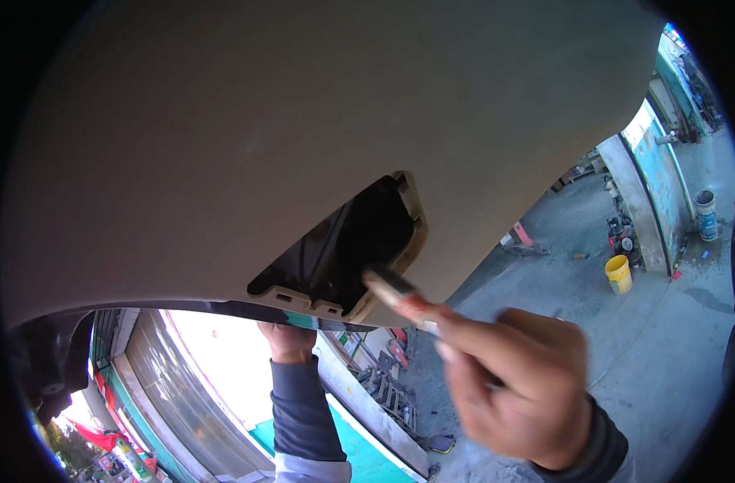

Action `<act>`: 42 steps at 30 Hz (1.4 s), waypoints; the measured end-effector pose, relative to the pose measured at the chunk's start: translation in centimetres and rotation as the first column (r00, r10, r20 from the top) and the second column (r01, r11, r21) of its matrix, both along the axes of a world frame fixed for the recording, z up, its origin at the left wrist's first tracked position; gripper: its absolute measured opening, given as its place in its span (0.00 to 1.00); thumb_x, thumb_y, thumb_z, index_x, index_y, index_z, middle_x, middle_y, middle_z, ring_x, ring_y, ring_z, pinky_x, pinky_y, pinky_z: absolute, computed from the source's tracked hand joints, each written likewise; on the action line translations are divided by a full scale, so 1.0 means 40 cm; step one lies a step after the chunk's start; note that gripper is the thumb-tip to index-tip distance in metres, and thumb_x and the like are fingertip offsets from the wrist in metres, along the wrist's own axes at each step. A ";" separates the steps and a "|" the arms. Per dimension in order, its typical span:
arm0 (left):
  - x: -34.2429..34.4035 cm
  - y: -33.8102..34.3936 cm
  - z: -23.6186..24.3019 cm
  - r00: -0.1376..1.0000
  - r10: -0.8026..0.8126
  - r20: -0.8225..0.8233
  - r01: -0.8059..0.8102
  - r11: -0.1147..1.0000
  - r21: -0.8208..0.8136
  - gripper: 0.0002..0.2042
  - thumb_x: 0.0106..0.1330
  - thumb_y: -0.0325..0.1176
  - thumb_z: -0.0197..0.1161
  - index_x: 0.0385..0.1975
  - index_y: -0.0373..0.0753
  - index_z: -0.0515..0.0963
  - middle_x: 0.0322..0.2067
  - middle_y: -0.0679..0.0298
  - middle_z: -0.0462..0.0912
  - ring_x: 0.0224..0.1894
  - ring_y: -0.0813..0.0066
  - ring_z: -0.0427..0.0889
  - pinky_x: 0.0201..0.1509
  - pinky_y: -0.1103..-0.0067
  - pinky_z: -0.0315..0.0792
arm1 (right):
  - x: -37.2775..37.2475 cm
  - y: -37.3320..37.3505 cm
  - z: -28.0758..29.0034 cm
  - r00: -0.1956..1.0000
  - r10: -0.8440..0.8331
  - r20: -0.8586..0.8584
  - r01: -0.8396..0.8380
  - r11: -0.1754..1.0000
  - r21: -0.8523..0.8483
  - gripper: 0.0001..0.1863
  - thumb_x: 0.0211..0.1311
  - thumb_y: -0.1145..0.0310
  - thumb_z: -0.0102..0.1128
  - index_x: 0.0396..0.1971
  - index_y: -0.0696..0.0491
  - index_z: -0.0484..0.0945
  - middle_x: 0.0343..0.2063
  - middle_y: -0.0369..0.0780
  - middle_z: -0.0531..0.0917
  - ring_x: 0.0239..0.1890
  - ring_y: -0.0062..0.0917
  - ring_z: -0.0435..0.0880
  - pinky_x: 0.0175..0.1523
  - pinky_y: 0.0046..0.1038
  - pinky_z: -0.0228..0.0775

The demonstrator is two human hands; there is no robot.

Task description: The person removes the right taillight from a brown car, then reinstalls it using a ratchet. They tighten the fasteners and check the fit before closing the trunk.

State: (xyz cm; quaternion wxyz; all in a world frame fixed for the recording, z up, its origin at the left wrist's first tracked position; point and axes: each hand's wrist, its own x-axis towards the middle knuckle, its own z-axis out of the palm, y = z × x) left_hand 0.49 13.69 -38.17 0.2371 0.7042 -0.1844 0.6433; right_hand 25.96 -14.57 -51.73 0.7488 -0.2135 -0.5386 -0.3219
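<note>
A large beige-grey moulded panel [222, 161], which looks like a vehicle bumper, fills the upper view. Its angular cut-out [375, 229] has a notched, clipped rim, and the inside is dark. My right hand [520, 378] is closed around a short tool that looks like a small brush [399, 296], smeared by motion. Its tan tip lies over the lower right rim of the cut-out; whether it touches, I cannot tell. My left hand [289, 342] reaches up behind the panel's lower edge, below the cut-out; its fingers are hidden.
On the grey concrete floor [536, 282] to the right stand a yellow bucket [619, 274] and a blue-and-white bucket [706, 216], beside a wall end [641, 193]. Metal clutter [391, 394] lies along a low wall below. A shutter door [186, 394] is at lower left.
</note>
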 end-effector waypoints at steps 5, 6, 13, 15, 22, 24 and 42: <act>-0.002 -0.018 0.003 0.964 -0.252 -0.090 0.248 0.967 -0.054 0.23 0.83 0.53 0.49 0.62 0.44 0.79 0.54 0.61 0.88 0.55 0.59 0.88 0.60 0.63 0.85 | -0.026 0.050 0.017 0.997 0.041 0.064 -0.039 0.998 -0.039 0.17 0.61 0.82 0.69 0.50 0.60 0.88 0.22 0.43 0.85 0.17 0.29 0.81 0.22 0.26 0.69; -0.001 -0.018 0.004 0.958 -0.266 -0.104 0.260 0.963 -0.065 0.24 0.82 0.54 0.48 0.63 0.44 0.79 0.55 0.61 0.88 0.56 0.59 0.88 0.61 0.62 0.83 | -0.024 0.049 0.001 0.997 0.065 0.031 -0.066 0.998 0.022 0.17 0.60 0.82 0.69 0.50 0.60 0.88 0.21 0.42 0.84 0.17 0.28 0.81 0.22 0.26 0.69; 0.000 -0.020 0.008 0.968 -0.218 -0.125 0.198 0.968 -0.153 0.32 0.78 0.63 0.49 0.66 0.44 0.76 0.59 0.60 0.85 0.59 0.60 0.85 0.66 0.64 0.78 | -0.025 0.011 -0.077 0.989 0.142 0.047 -0.149 0.969 0.197 0.18 0.62 0.84 0.69 0.53 0.59 0.89 0.23 0.41 0.84 0.18 0.27 0.79 0.25 0.26 0.69; 0.003 -0.026 0.000 0.970 -0.224 -0.097 0.211 0.970 -0.122 0.30 0.79 0.62 0.50 0.64 0.41 0.76 0.58 0.61 0.85 0.60 0.63 0.84 0.66 0.66 0.77 | -0.034 0.014 -0.037 0.990 0.117 0.082 -0.136 0.950 0.281 0.18 0.62 0.84 0.69 0.52 0.59 0.89 0.24 0.42 0.85 0.18 0.27 0.80 0.25 0.27 0.70; 0.017 -0.024 0.007 0.990 0.113 -0.087 -0.104 0.989 0.103 0.34 0.80 0.65 0.46 0.69 0.41 0.73 0.63 0.60 0.81 0.64 0.62 0.82 0.69 0.65 0.75 | -0.086 0.035 0.056 0.990 0.122 0.076 -0.141 0.921 0.362 0.20 0.63 0.81 0.68 0.55 0.60 0.87 0.23 0.40 0.83 0.19 0.27 0.81 0.24 0.28 0.70; 0.016 -0.023 0.008 0.991 0.028 -0.130 -0.016 0.995 0.094 0.35 0.79 0.65 0.45 0.70 0.41 0.72 0.64 0.60 0.81 0.65 0.62 0.81 0.70 0.64 0.75 | -0.088 0.032 0.025 0.990 0.122 0.072 -0.136 0.963 0.232 0.20 0.63 0.80 0.68 0.56 0.60 0.86 0.20 0.39 0.81 0.17 0.26 0.79 0.21 0.28 0.67; 0.004 -0.039 0.005 0.980 -0.190 -0.050 0.179 0.968 -0.173 0.27 0.79 0.58 0.50 0.61 0.43 0.79 0.54 0.60 0.87 0.56 0.60 0.87 0.64 0.61 0.80 | -0.037 0.006 -0.001 0.987 -0.109 -0.120 0.113 0.993 0.027 0.16 0.63 0.79 0.69 0.52 0.61 0.86 0.41 0.45 0.91 0.26 0.32 0.86 0.30 0.31 0.76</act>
